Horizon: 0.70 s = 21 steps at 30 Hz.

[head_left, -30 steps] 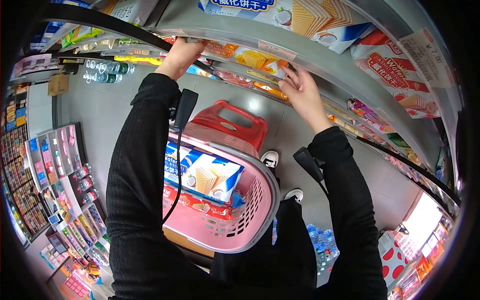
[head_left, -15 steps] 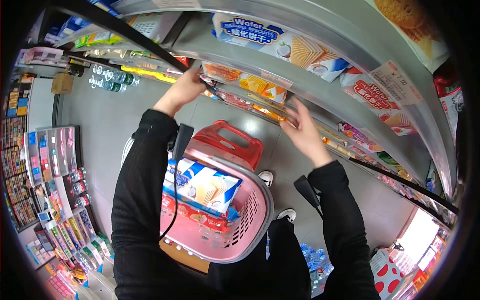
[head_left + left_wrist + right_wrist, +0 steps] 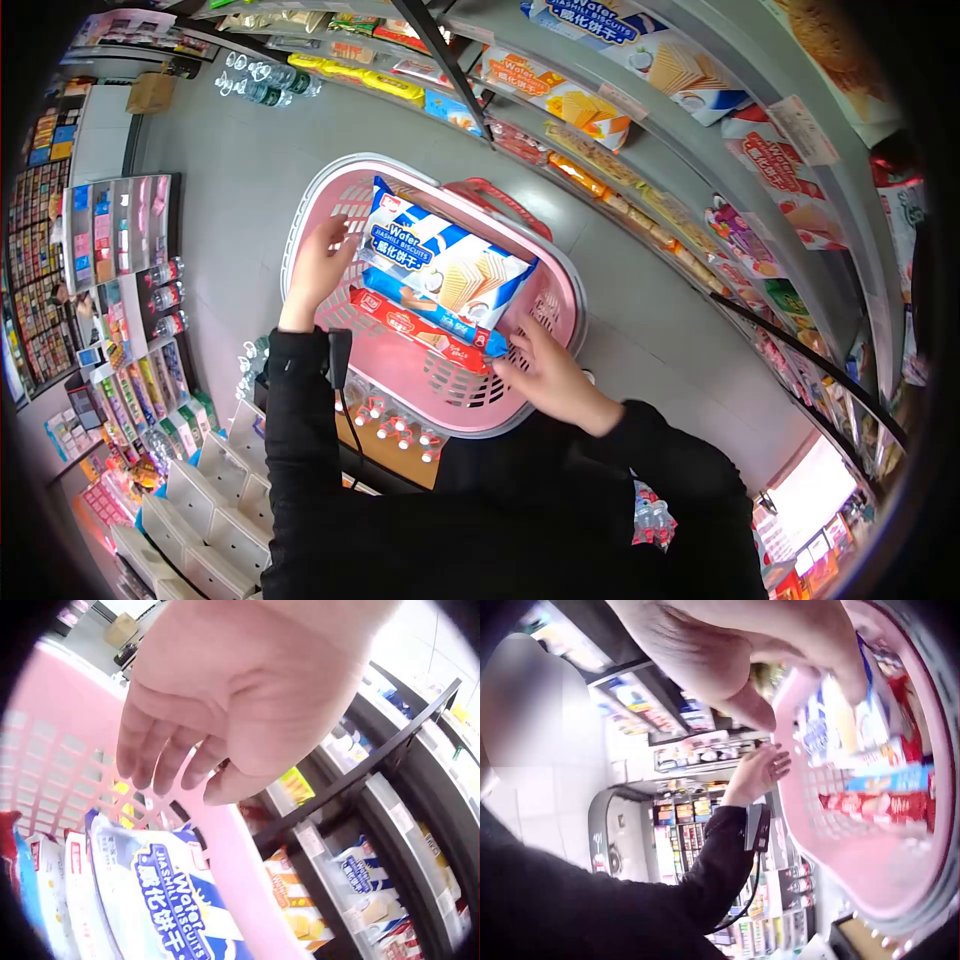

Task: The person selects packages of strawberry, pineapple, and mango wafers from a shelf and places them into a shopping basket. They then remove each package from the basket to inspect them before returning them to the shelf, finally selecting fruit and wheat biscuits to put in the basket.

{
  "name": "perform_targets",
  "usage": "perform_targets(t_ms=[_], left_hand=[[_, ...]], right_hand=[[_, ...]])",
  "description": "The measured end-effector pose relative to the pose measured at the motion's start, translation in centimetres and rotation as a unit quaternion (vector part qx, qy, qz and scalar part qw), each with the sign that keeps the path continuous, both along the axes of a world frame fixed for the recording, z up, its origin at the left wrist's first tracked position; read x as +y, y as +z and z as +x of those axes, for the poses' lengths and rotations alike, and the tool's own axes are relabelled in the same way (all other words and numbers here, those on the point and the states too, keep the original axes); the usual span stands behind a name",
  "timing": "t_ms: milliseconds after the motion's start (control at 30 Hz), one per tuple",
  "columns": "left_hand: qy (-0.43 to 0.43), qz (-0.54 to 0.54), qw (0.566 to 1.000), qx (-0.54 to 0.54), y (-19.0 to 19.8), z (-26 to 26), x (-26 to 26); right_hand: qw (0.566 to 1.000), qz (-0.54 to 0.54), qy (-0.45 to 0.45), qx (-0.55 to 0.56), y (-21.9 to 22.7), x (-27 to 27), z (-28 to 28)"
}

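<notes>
A pink basket (image 3: 390, 385) with pierced walls holds packets of biscuits. On top lies a blue-and-white wafer biscuit packet (image 3: 445, 262); beside it are a blue packet (image 3: 410, 300) and a red packet (image 3: 410, 327). My left hand (image 3: 322, 268) hangs at the basket's left side, its fingers loosely bent and holding nothing; the left wrist view shows its palm above the rim. Over the opposite side is my right hand (image 3: 560, 378), thumb and fingers spread close to the packets' right ends. In the right wrist view its finger overlaps the wafer packet (image 3: 821, 724).
Shelves run along the right, with an orange wafer packet (image 3: 555, 98), another blue-and-white one (image 3: 650, 55) and a red-and-white one (image 3: 785, 180). A red plastic part (image 3: 500, 200) shows behind the basket. Bottles (image 3: 265, 80) stand on the floor at the far left.
Both hands have come away from the shelf and down to the basket, the left to its left side, the right to its right. The basket now sits higher in the head view.
</notes>
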<state>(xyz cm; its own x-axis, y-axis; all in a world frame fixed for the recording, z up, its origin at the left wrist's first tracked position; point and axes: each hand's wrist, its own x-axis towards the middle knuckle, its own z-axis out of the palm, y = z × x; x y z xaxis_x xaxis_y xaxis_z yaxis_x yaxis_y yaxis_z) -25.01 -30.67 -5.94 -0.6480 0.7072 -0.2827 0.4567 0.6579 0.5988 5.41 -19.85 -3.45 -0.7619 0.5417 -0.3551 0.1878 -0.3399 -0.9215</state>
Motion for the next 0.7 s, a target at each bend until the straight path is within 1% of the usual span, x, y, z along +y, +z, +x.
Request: perform_targets(t_ms=[33,67,100,133,167,200,233,267,300,333,367,433,467,500,533,567,600,633,667,700], left_hand=[[-0.069,-0.032,0.991,0.113,-1.4,0.0,0.1],[-0.068,-0.027,0.991,0.108,-3.0,-0.3,0.3],[-0.062,-0.049,0.993,0.085,-4.7,-0.8,0.8],[-0.056,-0.070,0.994,0.064,-5.4,-1.4,1.5],[-0.057,-0.065,0.994,0.061,-5.9,-1.9,1.8],[-0.044,-0.080,0.995,-0.039,-6.0,-2.3,2.3],[-0.034,-0.094,0.985,-0.138,-6.0,-2.6,2.7],[-0.056,-0.071,0.986,-0.141,-5.4,-2.7,2.9],[-0.073,-0.074,0.987,-0.123,-4.3,-2.3,3.3],[-0.081,-0.072,0.988,-0.109,-4.3,-2.4,3.1],[-0.084,-0.034,0.989,-0.118,-4.5,-2.4,2.7],[-0.039,-0.041,0.983,-0.177,-3.1,-1.9,2.1],[-0.040,-0.066,0.983,-0.166,-2.9,-2.2,1.4],[-0.015,-0.011,0.977,-0.212,-1.0,-1.0,1.6],[-0.003,0.006,0.975,-0.222,0.2,-0.6,1.2],[0.015,0.035,0.972,-0.231,1.9,0.2,1.1],[0.015,0.039,0.970,-0.240,3.8,0.5,1.1],[0.016,0.042,0.967,-0.249,5.7,0.7,1.2],[0.008,0.063,0.968,-0.242,7.6,1.3,1.9],[0.000,0.085,0.969,-0.233,9.3,2.0,3.0]], right_hand=[[1.000,0.006,0.000,-0.005,-1.6,-0.5,-0.4],[0.990,-0.130,-0.004,-0.049,-3.3,-0.4,-1.0],[0.961,-0.263,-0.009,-0.091,-4.2,0.1,-1.8],[0.962,-0.257,-0.010,-0.092,-4.2,0.8,-2.7],[0.959,-0.253,-0.035,-0.120,-4.2,1.4,-3.6],[0.955,-0.250,-0.061,-0.148,-4.2,1.8,-4.1],[0.951,-0.278,-0.049,-0.128,-6.9,1.4,-4.1],[0.954,-0.234,-0.028,-0.187,-10.2,0.4,-4.4],[0.952,-0.186,-0.009,-0.244,-12.3,-0.1,-4.7],[0.967,-0.187,-0.009,-0.173,-11.9,-0.3,-4.7],[0.977,-0.186,-0.008,-0.102,-11.1,-0.4,-4.5],[0.968,-0.207,0.023,-0.139,-7.0,0.4,-4.2],[0.977,-0.172,0.050,-0.113,-7.3,-0.1,-3.5],[0.983,-0.140,0.078,-0.086,-7.6,-0.3,-3.1],[0.988,-0.122,0.089,-0.044,-3.4,1.5,-2.7],[0.980,-0.118,0.134,-0.082,-4.2,1.4,-2.0],[0.984,-0.082,0.143,-0.070,-2.9,2.2,-1.2],[0.985,-0.048,0.153,-0.057,-0.7,3.4,-0.4],[0.987,0.087,0.128,-0.050,1.5,4.8,0.2],[0.969,0.220,0.100,-0.042,3.5,6.3,0.7]])
